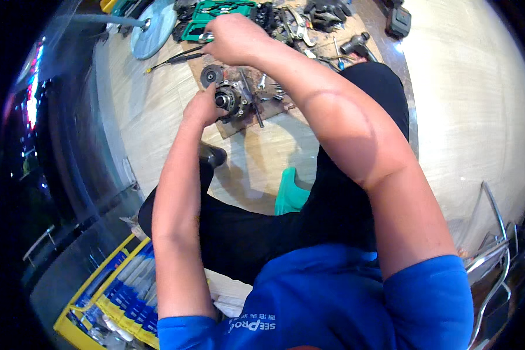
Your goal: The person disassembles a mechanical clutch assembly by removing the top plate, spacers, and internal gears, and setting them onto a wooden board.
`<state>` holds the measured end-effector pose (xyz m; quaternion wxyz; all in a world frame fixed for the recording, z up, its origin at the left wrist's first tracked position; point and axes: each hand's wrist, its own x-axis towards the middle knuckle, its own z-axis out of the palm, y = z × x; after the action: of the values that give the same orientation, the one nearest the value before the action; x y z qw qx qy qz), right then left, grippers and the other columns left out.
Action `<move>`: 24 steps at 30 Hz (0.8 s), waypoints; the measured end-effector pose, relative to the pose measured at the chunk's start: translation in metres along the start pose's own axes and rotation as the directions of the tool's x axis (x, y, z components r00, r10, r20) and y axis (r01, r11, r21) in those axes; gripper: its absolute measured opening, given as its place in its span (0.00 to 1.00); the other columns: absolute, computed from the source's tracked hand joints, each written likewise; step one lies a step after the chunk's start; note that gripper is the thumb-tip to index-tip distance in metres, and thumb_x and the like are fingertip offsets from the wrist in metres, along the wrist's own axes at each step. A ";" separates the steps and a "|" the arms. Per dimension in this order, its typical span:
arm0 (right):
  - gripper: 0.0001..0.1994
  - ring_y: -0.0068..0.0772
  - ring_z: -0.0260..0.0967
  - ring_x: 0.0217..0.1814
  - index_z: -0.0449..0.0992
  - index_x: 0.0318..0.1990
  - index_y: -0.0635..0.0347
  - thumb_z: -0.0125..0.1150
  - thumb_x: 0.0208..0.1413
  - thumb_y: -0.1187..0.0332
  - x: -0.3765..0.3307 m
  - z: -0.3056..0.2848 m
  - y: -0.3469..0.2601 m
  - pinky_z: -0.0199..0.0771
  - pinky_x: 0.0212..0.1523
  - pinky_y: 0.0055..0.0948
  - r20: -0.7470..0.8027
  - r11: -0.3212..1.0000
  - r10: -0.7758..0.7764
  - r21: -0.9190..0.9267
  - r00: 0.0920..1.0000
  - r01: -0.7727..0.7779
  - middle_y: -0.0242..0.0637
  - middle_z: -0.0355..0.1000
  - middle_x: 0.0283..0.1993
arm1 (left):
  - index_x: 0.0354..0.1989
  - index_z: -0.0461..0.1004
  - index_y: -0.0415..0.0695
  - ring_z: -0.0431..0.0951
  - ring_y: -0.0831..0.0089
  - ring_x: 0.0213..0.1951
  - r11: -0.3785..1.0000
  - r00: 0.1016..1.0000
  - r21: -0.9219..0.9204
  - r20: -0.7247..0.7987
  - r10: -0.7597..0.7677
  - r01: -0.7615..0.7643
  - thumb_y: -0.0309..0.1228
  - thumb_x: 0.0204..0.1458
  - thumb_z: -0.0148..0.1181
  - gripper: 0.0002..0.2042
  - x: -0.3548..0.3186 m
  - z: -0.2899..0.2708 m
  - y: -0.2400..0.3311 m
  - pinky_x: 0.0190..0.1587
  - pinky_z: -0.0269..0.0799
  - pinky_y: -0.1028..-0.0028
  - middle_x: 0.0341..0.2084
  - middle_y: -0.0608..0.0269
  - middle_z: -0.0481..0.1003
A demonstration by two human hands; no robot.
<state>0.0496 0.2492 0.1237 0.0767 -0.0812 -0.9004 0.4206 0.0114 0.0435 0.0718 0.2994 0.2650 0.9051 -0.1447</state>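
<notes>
My left hand (199,109) grips the side of a round, greasy metal assembly (232,100) that rests on a sheet of cardboard (239,125) on the floor. My right hand (233,38) is raised beyond it, fingers closed around a small shiny metal tool (206,37) whose end sticks out to the left. A dark round disc part (210,74) lies just behind the assembly.
A green tool case (216,13) with sockets, loose wrenches (300,26), a power tool (356,44) and a grey round disc (151,26) lie at the back. A screwdriver (175,58) lies to the left. A yellow crate of bottles (119,291) stands near my left elbow, chrome tubing (496,251) at right.
</notes>
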 end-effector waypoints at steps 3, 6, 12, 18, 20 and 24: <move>0.17 0.54 0.77 0.47 0.83 0.44 0.57 0.67 0.50 0.58 0.000 0.002 0.001 0.77 0.52 0.46 -0.008 0.995 -0.074 -0.069 0.997 0.074 0.52 0.79 0.41 | 0.60 0.70 0.48 0.77 0.50 0.53 0.998 0.970 0.060 -0.238 0.049 -0.035 0.41 0.49 0.70 0.29 -0.031 -0.040 -0.006 0.53 0.75 0.55 0.53 0.47 0.75; 0.18 0.55 0.77 0.46 0.82 0.45 0.57 0.68 0.50 0.56 -0.001 0.000 0.010 0.77 0.50 0.47 -0.043 0.988 -0.094 -0.123 0.995 0.088 0.52 0.79 0.39 | 0.52 0.75 0.46 0.77 0.49 0.50 0.999 0.945 0.040 -0.326 0.013 0.000 0.38 0.55 0.65 0.19 -0.079 -0.113 0.013 0.50 0.75 0.55 0.51 0.46 0.76; 0.21 0.55 0.77 0.46 0.81 0.47 0.59 0.68 0.52 0.54 -0.006 0.008 0.006 0.76 0.50 0.46 0.035 0.985 -0.099 -0.135 0.995 0.103 0.52 0.79 0.41 | 0.65 0.66 0.54 0.70 0.46 0.60 0.983 0.627 -0.148 -0.777 -0.051 -0.104 0.31 0.55 0.64 0.27 -0.141 -0.109 -0.024 0.59 0.70 0.57 0.64 0.43 0.65; 0.18 0.57 0.77 0.45 0.82 0.44 0.60 0.67 0.51 0.58 -0.014 0.016 -0.001 0.77 0.49 0.46 0.074 0.986 -0.094 -0.129 0.993 0.103 0.55 0.78 0.38 | 0.71 0.59 0.50 0.65 0.46 0.66 0.971 0.807 -0.152 -0.588 0.059 -0.183 0.33 0.54 0.66 0.35 -0.125 -0.093 -0.059 0.67 0.63 0.60 0.69 0.43 0.59; 0.17 0.57 0.77 0.44 0.82 0.44 0.60 0.67 0.51 0.58 -0.014 0.018 -0.005 0.76 0.49 0.46 0.122 0.981 -0.073 -0.169 0.990 0.093 0.55 0.78 0.38 | 0.70 0.60 0.47 0.65 0.47 0.66 0.936 0.877 -0.192 -0.443 0.186 -0.296 0.35 0.54 0.66 0.35 -0.118 -0.087 -0.071 0.67 0.62 0.60 0.67 0.44 0.63; 0.17 0.55 0.77 0.44 0.82 0.46 0.59 0.67 0.52 0.59 -0.019 0.028 0.002 0.77 0.48 0.44 0.166 0.979 -0.071 -0.175 0.984 0.100 0.54 0.79 0.38 | 0.68 0.62 0.44 0.68 0.49 0.64 0.895 0.854 -0.244 -0.469 0.227 -0.372 0.38 0.54 0.66 0.33 -0.102 -0.082 -0.069 0.66 0.63 0.61 0.62 0.44 0.69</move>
<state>0.0623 0.2258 0.1029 0.0151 -0.0151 -0.9410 0.3378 0.0039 -0.0185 0.2062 0.1518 0.3766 0.9062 0.1179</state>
